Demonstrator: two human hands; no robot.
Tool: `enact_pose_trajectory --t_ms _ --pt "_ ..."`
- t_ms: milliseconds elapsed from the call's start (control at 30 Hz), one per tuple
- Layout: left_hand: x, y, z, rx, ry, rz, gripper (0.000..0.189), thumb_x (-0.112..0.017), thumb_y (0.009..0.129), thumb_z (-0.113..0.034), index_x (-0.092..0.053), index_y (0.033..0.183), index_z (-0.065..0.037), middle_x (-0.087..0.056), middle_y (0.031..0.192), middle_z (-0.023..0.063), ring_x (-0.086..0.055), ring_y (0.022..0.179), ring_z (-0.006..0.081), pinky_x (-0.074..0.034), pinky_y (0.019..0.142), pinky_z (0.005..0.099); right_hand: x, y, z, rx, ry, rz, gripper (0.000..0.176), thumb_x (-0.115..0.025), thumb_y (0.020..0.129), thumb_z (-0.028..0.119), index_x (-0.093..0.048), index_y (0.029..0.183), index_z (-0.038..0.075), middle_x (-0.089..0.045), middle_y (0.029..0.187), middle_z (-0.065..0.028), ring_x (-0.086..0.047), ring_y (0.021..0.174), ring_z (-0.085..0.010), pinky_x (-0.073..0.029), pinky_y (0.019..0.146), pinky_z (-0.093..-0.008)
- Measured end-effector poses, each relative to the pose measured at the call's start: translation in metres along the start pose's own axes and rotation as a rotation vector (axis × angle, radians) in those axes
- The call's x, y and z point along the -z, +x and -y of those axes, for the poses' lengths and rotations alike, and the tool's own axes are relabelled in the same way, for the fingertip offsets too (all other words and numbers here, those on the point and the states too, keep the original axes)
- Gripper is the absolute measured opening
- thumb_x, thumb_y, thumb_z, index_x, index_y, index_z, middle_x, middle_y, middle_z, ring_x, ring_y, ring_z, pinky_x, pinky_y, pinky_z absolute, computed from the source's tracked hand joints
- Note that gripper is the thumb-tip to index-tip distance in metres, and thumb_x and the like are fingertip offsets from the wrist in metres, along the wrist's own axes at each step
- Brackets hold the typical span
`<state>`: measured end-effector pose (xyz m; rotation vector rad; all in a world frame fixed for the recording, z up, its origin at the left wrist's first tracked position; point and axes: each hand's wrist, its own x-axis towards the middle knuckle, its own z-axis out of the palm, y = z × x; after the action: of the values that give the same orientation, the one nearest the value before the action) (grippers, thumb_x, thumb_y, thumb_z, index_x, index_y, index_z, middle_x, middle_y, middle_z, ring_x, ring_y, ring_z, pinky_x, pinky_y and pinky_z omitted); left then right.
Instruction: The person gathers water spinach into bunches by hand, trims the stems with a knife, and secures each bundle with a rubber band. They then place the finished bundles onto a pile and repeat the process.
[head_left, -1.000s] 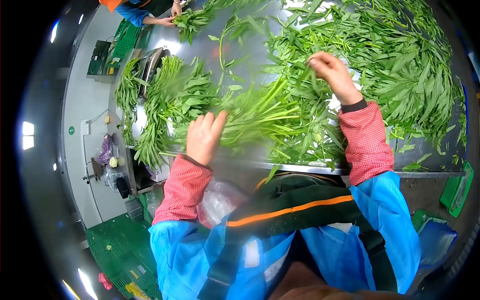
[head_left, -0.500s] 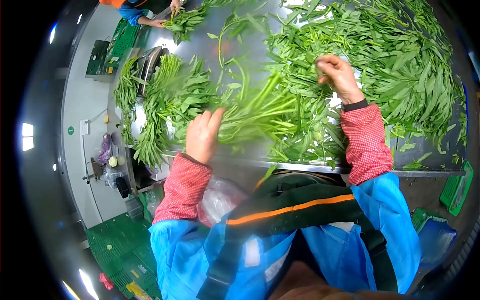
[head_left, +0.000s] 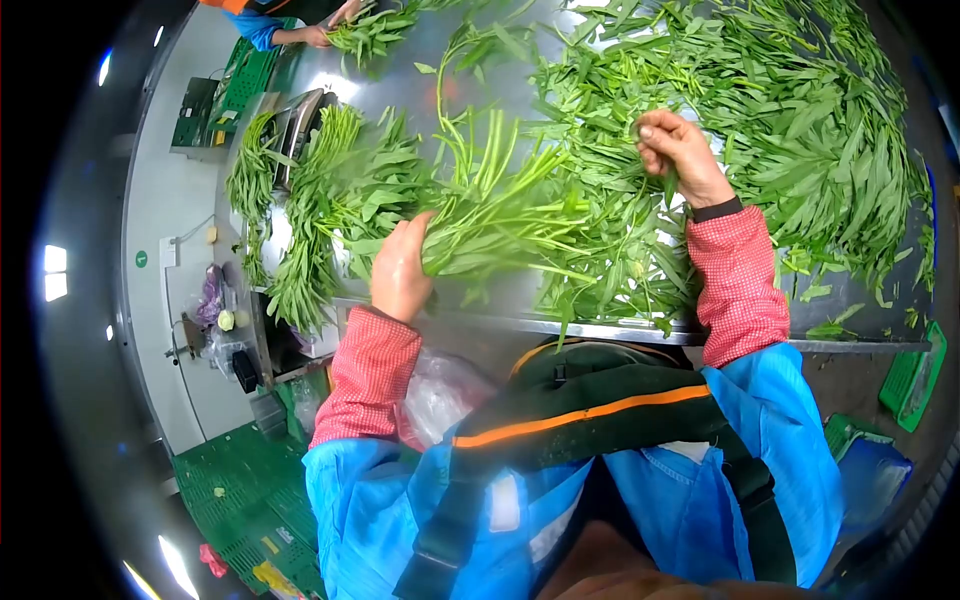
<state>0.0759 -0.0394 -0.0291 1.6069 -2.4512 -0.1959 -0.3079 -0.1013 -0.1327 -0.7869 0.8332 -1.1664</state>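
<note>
My left hand (head_left: 402,270) is closed round the leafy end of a bunch of water spinach (head_left: 490,215). The pale green cut stems fan out to the right and upward over the metal table. My right hand (head_left: 680,155) is raised at the edge of a large loose pile of water spinach (head_left: 800,130), its fingers curled together. A leaf shows just below those fingers; whether they grip it or something else I cannot make out. Left of the bunch, more water spinach (head_left: 325,205) lies in gathered bundles.
The metal table's front edge (head_left: 600,328) runs across in front of my waist. A device with a metal top (head_left: 303,130) stands among the bundles. Another person's hand (head_left: 318,37) holds greens at the far left. Green crates (head_left: 245,490) are at lower left, another crate (head_left: 915,380) at right.
The bunch in my left hand has spread, with some stems now pointing upward. My right hand has shifted slightly right and down. The other person's hands have moved a little.
</note>
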Motion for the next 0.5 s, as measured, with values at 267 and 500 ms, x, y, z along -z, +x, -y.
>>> enact_pose_trajectory --t_ms 267,500 --pt "-0.025 0.004 0.004 0.189 -0.231 0.027 0.058 -0.066 0.068 0.005 -0.051 0.124 -0.003 -0.059 0.117 0.0208 -0.057 0.108 0.0362 -0.046 0.092 0.0371 -0.074 0.002 -0.030 0.444 -0.648 0.061 0.028 -0.067 0.084 0.019 -0.062 0.106 0.005 -0.060 0.084 -0.0028 -0.055 0.070 -0.0082 -0.046 0.060 -0.0197" --pt "-0.026 -0.004 0.004 0.234 -0.248 0.013 0.051 -0.067 0.073 -0.002 -0.053 0.122 -0.003 -0.061 0.112 0.0206 -0.058 0.104 0.0362 -0.048 0.088 0.0375 -0.010 -0.003 0.009 0.043 -0.205 -0.140 0.016 -0.063 0.088 0.020 -0.061 0.095 0.006 -0.052 0.067 0.0039 -0.045 0.053 -0.0029 -0.036 0.045 -0.0166"
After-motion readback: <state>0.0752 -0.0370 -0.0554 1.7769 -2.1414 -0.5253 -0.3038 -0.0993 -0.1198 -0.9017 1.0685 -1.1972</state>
